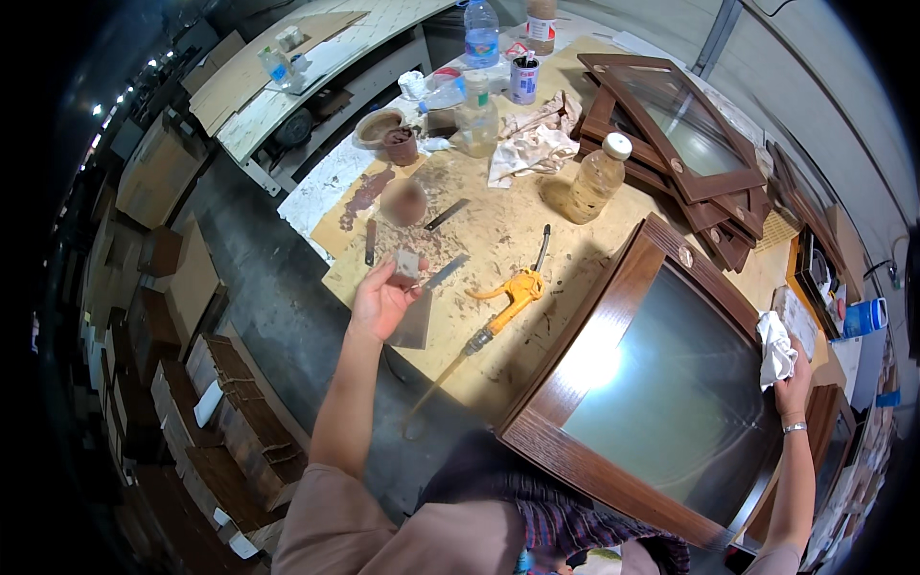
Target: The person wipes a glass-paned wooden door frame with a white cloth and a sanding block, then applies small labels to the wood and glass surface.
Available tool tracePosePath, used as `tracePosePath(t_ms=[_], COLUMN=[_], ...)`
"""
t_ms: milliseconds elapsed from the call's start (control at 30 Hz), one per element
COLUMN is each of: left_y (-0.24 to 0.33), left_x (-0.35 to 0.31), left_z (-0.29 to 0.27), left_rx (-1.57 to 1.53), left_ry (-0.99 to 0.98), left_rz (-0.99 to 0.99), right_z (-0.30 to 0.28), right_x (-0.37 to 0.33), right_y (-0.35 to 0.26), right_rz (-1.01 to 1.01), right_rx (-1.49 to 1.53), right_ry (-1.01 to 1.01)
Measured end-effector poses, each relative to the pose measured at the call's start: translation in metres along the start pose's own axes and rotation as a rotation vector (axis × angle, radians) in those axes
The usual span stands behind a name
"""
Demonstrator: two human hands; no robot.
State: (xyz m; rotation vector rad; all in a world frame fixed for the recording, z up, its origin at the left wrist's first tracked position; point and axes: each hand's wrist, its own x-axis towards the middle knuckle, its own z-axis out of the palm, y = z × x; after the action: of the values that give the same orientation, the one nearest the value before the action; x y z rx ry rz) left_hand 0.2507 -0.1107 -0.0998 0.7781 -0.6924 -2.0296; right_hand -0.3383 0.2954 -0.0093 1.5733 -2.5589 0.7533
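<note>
Head view: the left hand (377, 305) has its fingers curled around 1 small pale block (408, 263), held up near the left edge of the table (347, 276). The right hand (795, 372) grips a bunched white cloth (774, 350) at the right edge of a brown door with glass (661, 383); I cannot tell if its fingers touch the wood. The door is on the near right. A yellow air gun (519, 289) lies between the block and the door. Farther away are 1 bottle with a white cap (597, 187), a brown cup (400, 147) and, at the far right, a pile of brown frames (704, 185).
</note>
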Motion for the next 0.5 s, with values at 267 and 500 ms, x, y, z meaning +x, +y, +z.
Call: tracePosePath(t_ms=[267,500], left_y=[0.057,0.085], left_x=[0.057,0.149], left_z=[-0.072,-0.123], left_rx=[0.315,0.783], left_ry=[0.388,0.585], left_rz=[0.196,0.308], right_z=[-0.009,-0.004], right_x=[0.001,0.006], right_y=[-0.006,-0.021], right_rz=[0.128,0.031], right_rx=[-0.040,-0.035], right_ry=[-0.119,-0.021])
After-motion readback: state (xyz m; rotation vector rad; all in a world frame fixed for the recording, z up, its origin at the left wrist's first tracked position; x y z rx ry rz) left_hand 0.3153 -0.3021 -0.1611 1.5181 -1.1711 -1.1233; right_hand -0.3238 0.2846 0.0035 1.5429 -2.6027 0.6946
